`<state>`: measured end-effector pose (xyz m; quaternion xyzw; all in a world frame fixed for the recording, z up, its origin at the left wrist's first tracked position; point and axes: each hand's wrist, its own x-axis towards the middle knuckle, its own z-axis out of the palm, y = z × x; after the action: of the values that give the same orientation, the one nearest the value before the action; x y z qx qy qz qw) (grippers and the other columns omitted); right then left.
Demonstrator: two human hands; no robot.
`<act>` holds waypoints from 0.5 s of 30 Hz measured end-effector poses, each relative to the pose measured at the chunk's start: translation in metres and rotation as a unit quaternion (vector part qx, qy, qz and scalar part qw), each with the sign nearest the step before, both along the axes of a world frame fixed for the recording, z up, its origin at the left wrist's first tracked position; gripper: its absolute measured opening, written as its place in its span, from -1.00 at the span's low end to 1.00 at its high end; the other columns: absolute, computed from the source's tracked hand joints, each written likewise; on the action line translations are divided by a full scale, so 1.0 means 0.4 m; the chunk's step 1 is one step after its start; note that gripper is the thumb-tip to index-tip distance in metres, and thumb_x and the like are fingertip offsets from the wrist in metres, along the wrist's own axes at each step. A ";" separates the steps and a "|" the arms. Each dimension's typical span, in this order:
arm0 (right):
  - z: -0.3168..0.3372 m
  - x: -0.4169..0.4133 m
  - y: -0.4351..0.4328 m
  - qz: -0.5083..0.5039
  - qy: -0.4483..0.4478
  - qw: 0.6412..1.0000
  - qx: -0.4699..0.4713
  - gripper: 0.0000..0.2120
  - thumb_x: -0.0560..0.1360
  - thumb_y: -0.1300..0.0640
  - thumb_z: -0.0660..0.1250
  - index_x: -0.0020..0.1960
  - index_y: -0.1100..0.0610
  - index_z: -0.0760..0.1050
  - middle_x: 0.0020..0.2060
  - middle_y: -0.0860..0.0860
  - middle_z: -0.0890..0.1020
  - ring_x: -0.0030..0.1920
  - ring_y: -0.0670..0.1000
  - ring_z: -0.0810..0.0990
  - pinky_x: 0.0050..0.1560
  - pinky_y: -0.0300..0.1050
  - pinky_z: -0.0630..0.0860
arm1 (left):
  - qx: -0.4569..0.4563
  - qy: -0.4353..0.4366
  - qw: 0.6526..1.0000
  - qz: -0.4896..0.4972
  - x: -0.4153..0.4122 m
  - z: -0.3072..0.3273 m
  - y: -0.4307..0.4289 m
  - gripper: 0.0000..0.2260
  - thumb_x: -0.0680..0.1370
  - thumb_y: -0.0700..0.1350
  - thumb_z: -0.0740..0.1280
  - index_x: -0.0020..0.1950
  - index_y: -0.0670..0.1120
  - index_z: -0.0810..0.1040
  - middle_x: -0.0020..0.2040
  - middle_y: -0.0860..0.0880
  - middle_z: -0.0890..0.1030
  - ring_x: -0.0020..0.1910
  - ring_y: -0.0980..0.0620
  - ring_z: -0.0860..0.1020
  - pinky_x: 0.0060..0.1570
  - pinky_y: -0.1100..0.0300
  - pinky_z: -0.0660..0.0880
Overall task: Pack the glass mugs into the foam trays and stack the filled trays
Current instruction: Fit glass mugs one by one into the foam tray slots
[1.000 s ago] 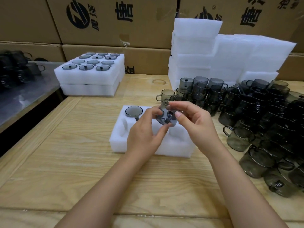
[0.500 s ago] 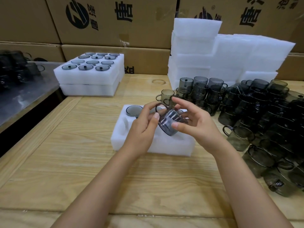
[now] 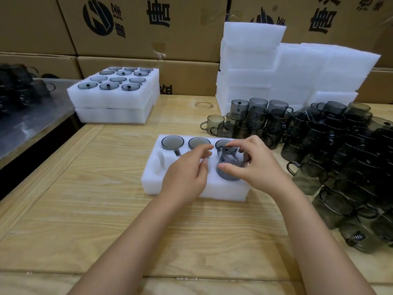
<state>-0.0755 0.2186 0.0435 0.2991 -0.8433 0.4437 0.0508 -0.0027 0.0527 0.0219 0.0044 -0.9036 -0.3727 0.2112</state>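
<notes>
Printed cartons (image 3: 138,28) are standing stacked behind a wooden table (image 3: 85,209); on it a tray (image 3: 153,184) is lying square to the person and close to both hands, so every pocket is within easy reach; three mugs (image 3: 172,142) are sitting sunk in its far row, handles lying in slots cut toward the person, which is likely why the next one needs turning before it goes down; loose mugs (image 3: 340,145) are crowding the right side, handy for the fetching hand; filled trays (image 3: 114,96) are sitting far left, out of the way, and blank foam (image 3: 297,71) is piling up at the back; the right hand (image 3: 261,167) is gripping the mug (image 3: 228,169), thumb pressing its near wall and the other fingers curling over its far side, so the glass is lying clamped between them, tilted, over the right pocket of the middle row, just in front of the third seated one; whether it is touching foam I cannot tell; the left hand (image 3: 187,179) is hovering just beside it, fingers loosely bent and apart, holding nothing, probably waiting to guide the handle.
</notes>
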 end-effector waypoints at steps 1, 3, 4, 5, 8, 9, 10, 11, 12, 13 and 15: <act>-0.002 0.001 -0.003 0.003 0.009 1.000 0.007 -0.61 0.25 -0.09 0.52 0.01 -0.28 0.46 -0.10 -0.14 0.37 -0.18 -0.35 0.38 -0.15 -0.56 0.28 | -0.008 0.001 1.000 0.004 0.000 -0.002 0.001 -0.67 0.62 -0.14 0.15 0.37 0.08 0.39 0.21 0.17 0.56 0.16 0.16 0.49 0.07 0.17 0.44; -0.007 0.002 -0.010 0.005 0.017 1.000 0.013 -0.59 0.26 -0.06 0.54 0.02 -0.26 0.44 -0.11 -0.14 0.36 -0.16 -0.37 0.37 -0.13 -0.57 0.26 | -0.021 0.006 1.000 0.011 -0.001 -0.005 0.002 -0.67 0.61 -0.14 0.15 0.36 0.08 0.39 0.21 0.18 0.56 0.15 0.18 0.48 0.03 0.19 0.43; -0.010 0.001 -0.012 0.003 0.021 1.000 0.016 -0.58 0.26 -0.06 0.54 0.02 -0.26 0.44 -0.11 -0.15 0.36 -0.14 -0.38 0.37 -0.13 -0.58 0.26 | -0.027 0.007 1.000 0.013 -0.002 -0.006 0.002 -0.68 0.61 -0.14 0.15 0.36 0.09 0.39 0.21 0.18 0.56 0.15 0.18 0.47 0.02 0.19 0.42; -0.013 0.001 -0.014 0.000 0.028 0.999 0.022 -0.58 0.26 -0.06 0.54 0.04 -0.23 0.45 -0.11 -0.16 0.36 -0.13 -0.39 0.37 -0.14 -0.58 0.26 | -0.034 0.009 0.999 0.015 -0.003 -0.008 0.003 -0.68 0.61 -0.13 0.16 0.35 0.09 0.40 0.20 0.19 0.56 0.15 0.19 0.46 0.01 0.20 0.41; -0.015 0.000 -0.016 0.003 0.042 0.998 0.050 -0.53 0.28 -0.09 0.52 0.15 -0.05 0.51 -0.07 -0.12 0.37 -0.10 -0.34 0.37 -0.11 -0.49 0.29 | -0.061 0.013 0.998 0.027 -0.006 -0.011 0.010 -0.70 0.63 -0.10 0.16 0.35 0.07 0.41 0.20 0.19 0.56 0.15 0.22 0.42 -0.01 0.23 0.38; -0.015 -0.001 -0.015 0.013 0.034 0.998 0.060 -0.51 0.30 -0.11 0.50 0.18 -0.03 0.50 -0.06 -0.11 0.37 -0.08 -0.30 0.37 -0.08 -0.45 0.29 | -0.065 0.015 0.997 0.032 -0.008 -0.010 0.013 -0.71 0.63 -0.07 0.15 0.35 0.07 0.42 0.20 0.18 0.56 0.16 0.22 0.42 -0.01 0.23 0.38; -0.013 -0.003 -0.013 0.021 0.023 0.997 0.071 -0.51 0.32 -0.14 0.47 0.19 -0.02 0.49 -0.04 -0.12 0.38 -0.04 -0.26 0.37 -0.04 -0.41 0.28 | -0.064 0.017 0.997 0.036 -0.009 -0.007 0.017 -0.72 0.64 -0.05 0.14 0.34 0.05 0.43 0.21 0.17 0.56 0.18 0.20 0.42 0.02 0.21 0.38; -0.011 -0.003 -0.009 0.031 0.008 0.997 0.075 -0.56 0.35 -0.17 0.42 0.18 -0.05 0.49 -0.02 -0.14 0.39 0.04 -0.19 0.37 0.02 -0.38 0.28 | -0.056 0.022 0.997 0.040 -0.010 -0.003 0.021 -0.71 0.64 -0.03 0.13 0.34 0.03 0.44 0.21 0.14 0.56 0.20 0.16 0.44 0.05 0.18 0.40; -0.005 -0.002 -0.006 0.038 -0.010 0.998 0.058 -0.65 0.41 -0.19 0.35 0.14 -0.08 0.50 0.01 -0.17 0.41 0.13 -0.13 0.36 0.09 -0.34 0.27 | -0.040 0.035 0.998 0.041 -0.010 0.005 0.026 -0.71 0.64 -0.02 0.11 0.33 -0.01 0.46 0.21 0.09 0.57 0.21 0.11 0.46 0.10 0.14 0.40; 0.006 -0.001 -0.007 0.037 -0.029 0.999 0.014 -0.76 0.49 -0.18 0.27 0.09 -0.11 0.50 0.05 -0.19 0.44 0.20 -0.09 0.36 0.17 -0.28 0.27 | -0.018 0.054 0.998 0.039 -0.011 0.017 0.031 -0.69 0.64 -0.01 0.09 0.31 -0.05 0.47 0.20 0.05 0.57 0.21 0.06 0.48 0.13 0.11 0.40; 0.030 -0.004 -0.019 0.004 -0.039 0.997 -0.064 -0.75 0.59 -0.06 0.14 0.13 -0.03 0.53 0.17 -0.11 0.50 0.28 -0.06 0.38 0.32 -0.14 0.27 | 0.023 0.090 0.995 0.028 -0.018 0.050 0.041 -0.63 0.61 0.02 0.06 0.27 -0.09 0.49 0.16 0.01 0.58 0.16 0.01 0.50 0.15 0.09 0.40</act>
<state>-0.0771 0.2109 0.0556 0.2810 -0.8134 0.5082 0.0353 -0.0100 0.0691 0.0418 0.0006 -0.8717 -0.3860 0.3020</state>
